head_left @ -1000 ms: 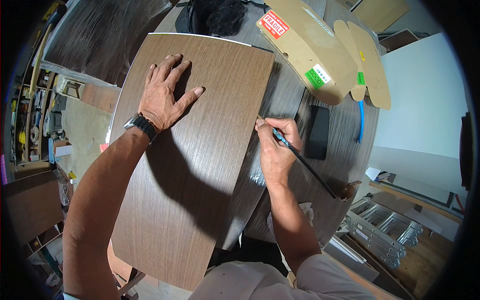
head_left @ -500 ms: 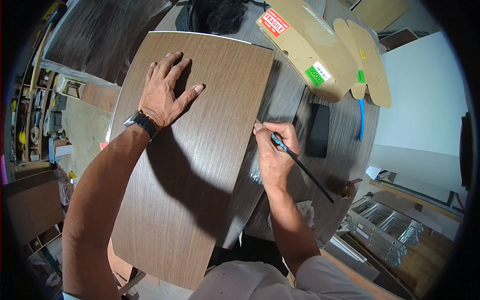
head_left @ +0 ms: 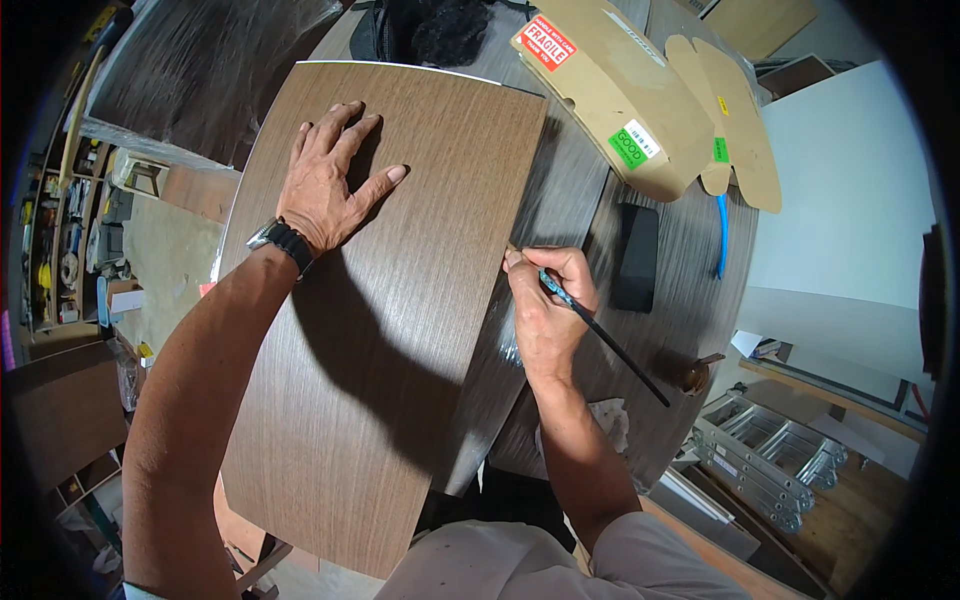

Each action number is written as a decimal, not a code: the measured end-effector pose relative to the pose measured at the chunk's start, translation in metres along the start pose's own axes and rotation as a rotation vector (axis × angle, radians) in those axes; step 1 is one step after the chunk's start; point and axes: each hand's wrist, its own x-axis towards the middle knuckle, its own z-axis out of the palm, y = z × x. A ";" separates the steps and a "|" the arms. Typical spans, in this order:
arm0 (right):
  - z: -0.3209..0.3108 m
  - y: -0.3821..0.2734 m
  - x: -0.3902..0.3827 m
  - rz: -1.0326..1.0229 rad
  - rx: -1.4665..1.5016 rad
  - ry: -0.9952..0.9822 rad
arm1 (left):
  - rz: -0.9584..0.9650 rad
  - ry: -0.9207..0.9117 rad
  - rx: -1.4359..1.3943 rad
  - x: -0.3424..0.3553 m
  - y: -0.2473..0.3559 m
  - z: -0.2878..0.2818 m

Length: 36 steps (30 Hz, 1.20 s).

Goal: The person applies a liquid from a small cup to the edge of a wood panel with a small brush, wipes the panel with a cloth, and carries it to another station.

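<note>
A large brown wood-grain panel (head_left: 370, 290) lies in front of me. My left hand (head_left: 328, 180), with a watch on its wrist, rests on the panel's upper left part, fingers spread. Along the panel's right edge, my right hand (head_left: 550, 300) pinches a slim paintbrush (head_left: 620, 348) with a black handle and blue marks near the fingers. The brush's tip points at the panel edge, mostly hidden by my fingertips. The handle slants down to the right.
Beneath the panel is a grey wood-grain table (head_left: 690, 290). On it are a black phone (head_left: 636, 258), a small brown jar (head_left: 692, 378), a crumpled white cloth (head_left: 610, 420), a blue strip (head_left: 722, 238) and a cardboard box (head_left: 640, 110). A folded ladder (head_left: 770, 455) lies at right.
My right hand and the brush have shifted very slightly toward me along the panel's right edge. The left hand keeps its place on the panel.
</note>
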 end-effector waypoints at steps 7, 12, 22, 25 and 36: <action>0.000 0.000 -0.005 -0.028 0.014 -0.002 | -0.023 -0.010 -0.006 -0.001 0.000 0.001; -0.003 0.000 -0.009 -0.021 -0.008 -0.012 | -0.018 -0.013 -0.017 0.000 0.000 0.001; -0.004 -0.004 -0.015 -0.023 -0.023 -0.011 | -0.002 0.004 -0.001 -0.001 0.000 0.000; -0.004 0.000 -0.018 -0.026 0.004 -0.005 | 0.011 0.022 -0.020 -0.001 0.001 0.000; -0.009 -0.006 -0.027 -0.010 -0.030 -0.037 | 0.028 0.042 -0.015 -0.002 0.001 -0.001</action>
